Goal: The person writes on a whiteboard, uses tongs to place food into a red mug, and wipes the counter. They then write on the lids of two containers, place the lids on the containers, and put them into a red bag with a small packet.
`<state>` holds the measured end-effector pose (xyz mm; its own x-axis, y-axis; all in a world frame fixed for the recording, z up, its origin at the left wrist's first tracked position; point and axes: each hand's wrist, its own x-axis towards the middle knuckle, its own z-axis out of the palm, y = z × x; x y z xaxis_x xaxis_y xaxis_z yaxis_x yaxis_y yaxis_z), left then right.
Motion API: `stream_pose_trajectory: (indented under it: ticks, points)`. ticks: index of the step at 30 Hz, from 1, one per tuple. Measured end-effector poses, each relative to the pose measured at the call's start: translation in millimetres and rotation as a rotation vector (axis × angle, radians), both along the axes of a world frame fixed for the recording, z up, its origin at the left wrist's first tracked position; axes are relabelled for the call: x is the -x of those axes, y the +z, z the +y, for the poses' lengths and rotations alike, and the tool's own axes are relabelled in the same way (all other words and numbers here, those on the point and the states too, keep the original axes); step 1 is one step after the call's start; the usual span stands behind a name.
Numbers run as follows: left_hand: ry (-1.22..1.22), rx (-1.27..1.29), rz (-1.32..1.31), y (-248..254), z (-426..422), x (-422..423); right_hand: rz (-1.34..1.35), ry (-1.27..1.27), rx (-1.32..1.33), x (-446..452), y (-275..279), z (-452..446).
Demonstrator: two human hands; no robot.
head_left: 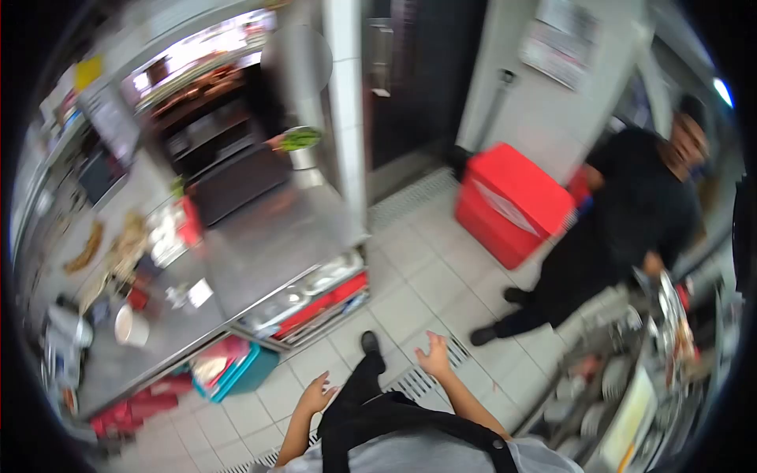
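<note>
The bench (272,248) stands to your left. The red box (512,201) sits on the floor, ahead of your right hand (433,355), well apart. The teal bin (251,374), below the bench edge, is nearer your left hand (316,393). Both 2 hands: open.

A red cooler box (512,206) is noted on the tiled floor, near the right wall; a teal crate (239,372) is seen beneath the left counter (260,244).
</note>
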<state>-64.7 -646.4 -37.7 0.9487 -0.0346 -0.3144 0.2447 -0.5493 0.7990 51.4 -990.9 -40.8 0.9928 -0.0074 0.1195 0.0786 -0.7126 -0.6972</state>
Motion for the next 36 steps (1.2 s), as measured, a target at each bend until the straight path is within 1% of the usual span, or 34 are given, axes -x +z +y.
stream_pose_trajectory:
  ticks: [3, 5, 6, 8, 9, 10, 11, 12, 13, 14, 15, 16, 17, 18, 19, 20, 22, 23, 24, 25, 26, 27, 28, 29, 30, 31, 32, 34, 35, 36]
  points:
    - [0.133, -0.070, -0.024, 1.7, 7.4, -43.7, -0.055, 0.159, -0.008, -89.9, -9.3, 20.7]
    - [0.220, -0.079, -0.127, -7.9, 14.2, -87.1, 0.091, 0.127, -0.080, -156.8, -13.2, 34.0]
    - [0.299, -0.031, -0.178, 9.2, 13.1, -115.1, 0.085, 0.163, -0.091, -192.4, -9.4, 39.3]
    - [0.380, -0.047, -0.258, 19.2, 18.5, -171.7, 0.008, 0.176, 0.022, -258.5, 1.0, 49.0]
    - [0.408, -0.054, -0.323, 23.7, 21.8, -201.6, 0.005, 0.198, 0.011, -288.9, 14.9, 56.5]
    - [0.426, -0.065, -0.330, 31.6, 25.5, -231.0, 0.007, 0.190, -0.041, -318.0, 42.1, 63.4]
    - [0.419, -0.058, -0.338, 39.5, 28.1, -259.9, 0.011, 0.181, -0.089, -346.6, 60.7, 67.0]
    - [0.412, -0.049, -0.346, 44.8, 28.5, -287.8, 0.005, 0.199, -0.094, -376.3, 65.8, 66.4]
    - [0.428, -0.056, -0.349, 45.1, 28.7, -315.2, -0.061, 0.207, -0.083, -404.3, 69.2, 63.7]
    - [0.365, -0.161, -0.316, 42.2, 30.4, -341.8, -0.123, 0.213, -0.077, -431.4, 71.0, 60.6]
    - [0.299, -0.267, -0.277, 40.5, 30.3, -363.7, -0.125, 0.228, -0.079, -459.2, 72.4, 56.5]
    - [0.271, -0.265, -0.245, 40.4, 26.2, -384.0, -0.126, 0.239, -0.084, -489.7, 72.9, 50.4]
    - [0.241, -0.263, -0.215, 41.7, 21.5, -406.7, -0.172, 0.248, 0.008, -524.7, 71.1, 41.3]
    - [0.238, -0.156, -0.256, 51.9, 15.5, -431.0, -0.223, 0.256, 0.100, -564.2, 70.4, 32.6]
    - [0.238, -0.048, -0.297, 67.8, 8.4, -455.5, -0.318, 0.270, 0.100, -605.1, 75.3, 24.6]
    - [0.233, -0.085, -0.390, 83.3, 4.5, -485.0, -0.414, 0.286, 0.099, -646.1, 86.0, 20.4]
    - [0.258, -0.145, -0.564, 128.9, 1.2, -548.1, -0.503, 0.311, -0.068, -723.3, 128.5, 21.9]
    - [0.289, -0.165, -0.649, 160.0, -1.7, -582.8, -0.354, 0.294, -0.113, -751.9, 167.8, 26.5]
    - [0.331, -0.206, -0.766, 189.8, -4.2, -615.9, -0.353, 0.275, -0.031, -787.6, 196.2, 32.7]
    - [0.414, -0.204, -0.804, 221.3, -9.6, -646.2, -0.398, 0.291, -0.129, -828.4, 212.9, 40.6]
    - [0.507, -0.312, -0.939, 237.7, -12.8, -679.5, -0.356, 0.284, -0.156, -868.4, 234.3, 49.8]
    - [0.600, -0.328, -1.006, 257.5, -19.1, -707.8, -0.375, 0.279, -0.179, -914.4, 246.7, 58.8]
    - [0.662, -0.354, -1.011, 272.7, -23.1, -735.1, -0.533, 0.291, -0.143, -962.0, 256.2, 67.1]
    - [0.707, -0.359, -1.057, 280.9, -24.8, -761.9, -0.486, 0.269, -0.211, -976.5, 290.6, 78.1]
    - [0.758, -0.326, -1.090, 288.2, -29.0, -785.4, -0.601, 0.244, -0.186, -1011.4, 303.0, 85.1]
    - [0.805, -0.293, -1.129, 293.4, -34.5, -807.5, -0.596, 0.185, -0.170, -1020.4, 330.4, 91.8]
    - [0.927, -0.327, -1.174, 290.1, -38.9, -829.0, -0.597, 0.168, -0.185, -1035.7, 348.9, 99.0]
    - [1.177, -0.416, -1.127, 292.6, -49.2, -855.7, -0.600, 0.182, -0.205, -1070.0, 362.7, 112.0]
    - [1.302, -0.485, -1.076, 294.7, -52.6, -864.6, -0.650, 0.229, -0.194, -1087.1, 362.0, 121.4]
    - [1.380, -0.530, -1.082, 290.6, -52.0, -872.7, -0.698, 0.273, -0.187, -1098.7, 363.2, 130.3]
